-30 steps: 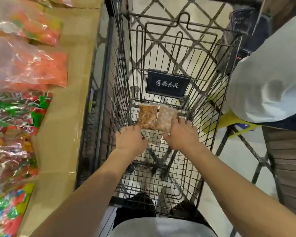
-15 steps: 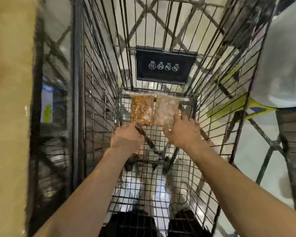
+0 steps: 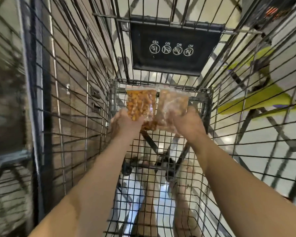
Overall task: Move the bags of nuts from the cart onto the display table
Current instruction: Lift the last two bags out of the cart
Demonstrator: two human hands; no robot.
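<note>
Two clear bags of nuts sit at the far end of the wire cart [image 3: 75, 103]. The orange nut bag [image 3: 140, 103] is on the left, the paler brown nut bag [image 3: 173, 105] on the right, side by side and touching. My left hand [image 3: 125, 124] grips the lower edge of the orange bag. My right hand [image 3: 188, 124] grips the lower part of the pale bag. Both arms reach deep into the cart basket. The display table is out of view.
A black child-seat flap [image 3: 174, 48] with warning icons hangs on the cart's far wall. The cart's wire sides close in left and right. A yellow-green stool [image 3: 256, 101] stands outside on the right. A dark shelf frame [image 3: 32, 100] runs along the left.
My head has leaned further into the cart, so the table and candy bags left the view. Both hands moved from just short of the bags to holding them.
</note>
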